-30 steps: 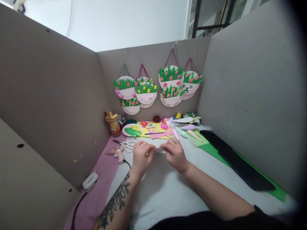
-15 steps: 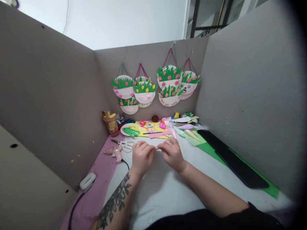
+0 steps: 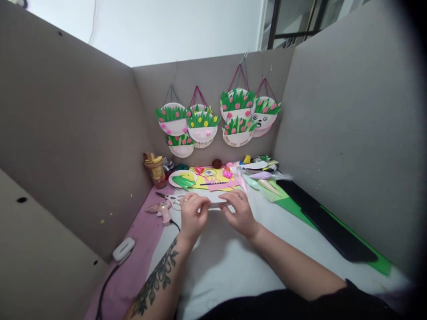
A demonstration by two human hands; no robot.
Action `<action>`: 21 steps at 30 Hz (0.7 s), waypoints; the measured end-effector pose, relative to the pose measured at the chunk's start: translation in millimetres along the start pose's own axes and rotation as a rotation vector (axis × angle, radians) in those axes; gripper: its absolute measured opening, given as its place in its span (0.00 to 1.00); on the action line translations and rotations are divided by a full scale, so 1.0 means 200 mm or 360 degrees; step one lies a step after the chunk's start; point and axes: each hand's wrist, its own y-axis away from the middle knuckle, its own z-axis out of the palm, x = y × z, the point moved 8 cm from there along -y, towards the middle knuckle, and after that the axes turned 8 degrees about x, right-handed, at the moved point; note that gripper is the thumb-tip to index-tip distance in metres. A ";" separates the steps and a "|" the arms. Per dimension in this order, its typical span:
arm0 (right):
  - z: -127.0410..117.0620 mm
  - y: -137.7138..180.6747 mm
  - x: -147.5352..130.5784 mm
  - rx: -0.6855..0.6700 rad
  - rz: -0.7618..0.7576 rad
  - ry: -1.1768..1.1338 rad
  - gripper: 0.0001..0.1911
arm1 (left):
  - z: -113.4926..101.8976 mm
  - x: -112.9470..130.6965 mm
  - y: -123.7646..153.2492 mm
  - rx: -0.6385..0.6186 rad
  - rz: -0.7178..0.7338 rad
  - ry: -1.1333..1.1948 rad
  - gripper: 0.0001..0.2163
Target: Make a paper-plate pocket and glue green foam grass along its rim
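My left hand (image 3: 191, 214) and my right hand (image 3: 239, 212) rest side by side on the white table top, fingers curled onto a white paper plate piece (image 3: 216, 198) held between them. The left hand grips its left end, the right hand its right end. White-handled scissors (image 3: 173, 198) and a pink glue gun (image 3: 161, 210) lie just left of my left hand. My left forearm bears a dark tattoo.
Grey partition walls (image 3: 66, 133) box in the desk. Several paper-plate flower baskets (image 3: 203, 124) hang on the back wall. Coloured paper sheets (image 3: 213, 180), a jar (image 3: 156, 171) and piping bags (image 3: 263, 182) crowd the back. A black strip (image 3: 330, 226) on green paper lies right; a white plug (image 3: 123, 250) lies left.
Both hands have shifted slightly away from me and flattened over the plate piece; the view has tilted a little.
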 end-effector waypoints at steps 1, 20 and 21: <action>0.00 0.00 0.01 0.0024 0.0029 -0.0008 0.08 | -0.01 -0.02 -0.01 0.0031 -0.0047 0.0044 0.07; -0.04 0.01 0.05 0.0146 -0.0029 0.0039 0.09 | -0.05 -0.08 -0.01 0.0196 -0.0098 0.0364 0.07; -0.06 0.01 0.07 0.0195 -0.0049 0.0082 0.11 | -0.04 -0.11 -0.01 0.0199 -0.0176 0.0419 0.07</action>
